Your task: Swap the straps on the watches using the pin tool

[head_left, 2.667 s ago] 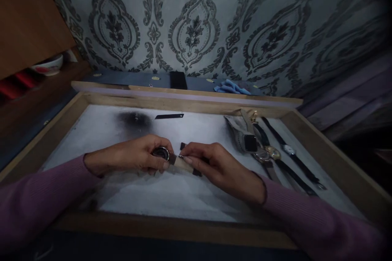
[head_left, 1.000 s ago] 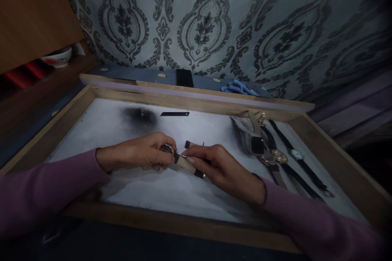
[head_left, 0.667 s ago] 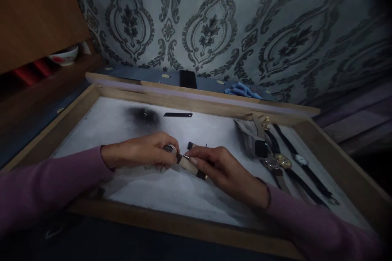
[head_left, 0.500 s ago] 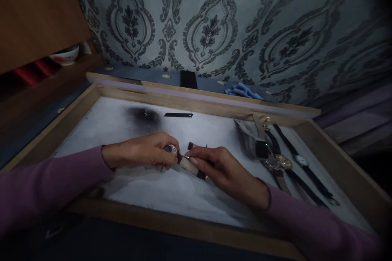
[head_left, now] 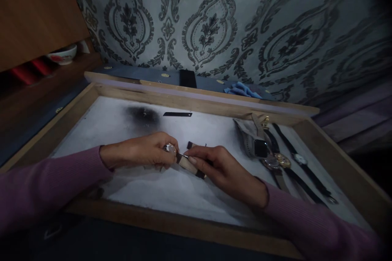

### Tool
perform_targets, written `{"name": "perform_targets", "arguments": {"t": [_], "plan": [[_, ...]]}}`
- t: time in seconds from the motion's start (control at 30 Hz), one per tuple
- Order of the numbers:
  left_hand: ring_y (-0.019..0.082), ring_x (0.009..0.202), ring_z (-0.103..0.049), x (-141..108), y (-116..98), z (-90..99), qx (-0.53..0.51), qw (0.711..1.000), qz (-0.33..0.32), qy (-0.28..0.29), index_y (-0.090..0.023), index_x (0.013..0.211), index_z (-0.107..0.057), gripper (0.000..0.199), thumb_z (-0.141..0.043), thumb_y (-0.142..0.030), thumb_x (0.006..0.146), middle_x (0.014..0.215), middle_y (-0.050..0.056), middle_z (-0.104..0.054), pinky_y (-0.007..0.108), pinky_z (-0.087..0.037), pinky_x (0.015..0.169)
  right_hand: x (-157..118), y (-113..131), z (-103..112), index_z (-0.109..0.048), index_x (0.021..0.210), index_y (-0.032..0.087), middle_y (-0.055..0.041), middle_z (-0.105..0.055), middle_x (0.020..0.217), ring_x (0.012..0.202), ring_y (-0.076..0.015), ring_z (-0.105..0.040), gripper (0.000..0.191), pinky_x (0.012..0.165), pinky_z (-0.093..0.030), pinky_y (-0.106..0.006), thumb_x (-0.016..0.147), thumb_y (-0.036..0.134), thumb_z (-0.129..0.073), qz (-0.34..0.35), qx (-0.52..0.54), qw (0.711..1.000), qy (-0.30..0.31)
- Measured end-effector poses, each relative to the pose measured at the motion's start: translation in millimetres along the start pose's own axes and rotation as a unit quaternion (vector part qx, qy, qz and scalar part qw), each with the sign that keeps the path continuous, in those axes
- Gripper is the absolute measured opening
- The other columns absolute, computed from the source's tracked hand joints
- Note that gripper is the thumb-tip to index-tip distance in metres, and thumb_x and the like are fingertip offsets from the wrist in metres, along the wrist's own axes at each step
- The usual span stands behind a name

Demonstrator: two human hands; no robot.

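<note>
My left hand (head_left: 153, 149) is closed around a round wristwatch (head_left: 170, 149), whose case shows between thumb and fingers. From the case a beige strap with dark ends (head_left: 187, 164) stretches to the right, beneath my other hand. My right hand (head_left: 212, 162) pinches a thin metal tool (head_left: 183, 155); its tip meets the spot where strap and case join. What kind of tool it is, I cannot make out. Just behind the right fingertips a dark strap end (head_left: 191, 145) shows on the white surface. Farther back lies a dark blade (head_left: 177, 114).
Wooden edges (head_left: 196, 230) frame the white work surface. On its right side lie a grey pouch (head_left: 245, 134), a smartwatch (head_left: 260, 148) and several strapped watches (head_left: 300, 159). Behind the frame are a blue cloth (head_left: 241, 89) and a black flat object (head_left: 187, 78).
The view has shifted very slightly. Both hands keep their hold on the watch and the thin tool, with hardly any movement.
</note>
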State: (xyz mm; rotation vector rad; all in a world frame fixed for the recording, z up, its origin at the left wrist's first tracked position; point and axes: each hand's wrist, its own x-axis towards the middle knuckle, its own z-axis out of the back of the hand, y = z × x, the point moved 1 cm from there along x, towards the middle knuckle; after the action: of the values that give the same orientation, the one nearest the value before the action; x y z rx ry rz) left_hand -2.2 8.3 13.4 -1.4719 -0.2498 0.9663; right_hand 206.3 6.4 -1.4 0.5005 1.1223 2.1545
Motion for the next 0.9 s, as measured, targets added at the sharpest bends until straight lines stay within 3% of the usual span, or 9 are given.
{"name": "perform_targets", "arguments": {"t": [0.53, 0.73, 0.9], "plan": [[0.008, 0.05, -0.04, 0, 3, 1.3, 0.002, 1.0, -0.002, 0.002, -0.017, 0.075, -0.056, 0.004, -0.055, -0.018, 0.072, 0.056, -0.006, -0.05, 0.023, -0.029, 0.05, 1, 0, -1, -0.07, 0.106, 0.017, -0.0037, -0.069, 0.082, 0.069, -0.0132, -0.059, 0.025, 0.063, -0.045, -0.024, 0.096, 0.023, -0.047, 0.003, -0.024, 1.0, -0.007], [0.009, 0.05, -0.04, -2, -1, -1.4, 0.011, 1.0, -0.009, -0.003, -0.017, 0.073, -0.054, 0.003, -0.055, -0.02, 0.073, 0.056, -0.006, -0.049, 0.022, -0.028, 0.049, 0, 14, 1, -0.069, 0.098, 0.016, -0.0017, -0.067, 0.074, 0.058, -0.0114, -0.056, 0.024, 0.056, -0.038, -0.023, 0.096, 0.019, -0.045, -0.003, -0.128, 0.992, -0.003], [0.008, 0.05, -0.039, -1, -3, -1.6, 0.023, 1.0, -0.016, -0.014, -0.017, 0.074, -0.054, 0.004, -0.055, -0.021, 0.074, 0.057, -0.006, -0.049, 0.021, -0.029, 0.049, -1, 19, 3, -0.067, 0.094, 0.018, -0.0042, -0.068, 0.078, 0.07, -0.016, -0.06, 0.022, 0.064, -0.041, -0.027, 0.096, 0.019, -0.045, 0.016, -0.205, 0.978, -0.029]]}}
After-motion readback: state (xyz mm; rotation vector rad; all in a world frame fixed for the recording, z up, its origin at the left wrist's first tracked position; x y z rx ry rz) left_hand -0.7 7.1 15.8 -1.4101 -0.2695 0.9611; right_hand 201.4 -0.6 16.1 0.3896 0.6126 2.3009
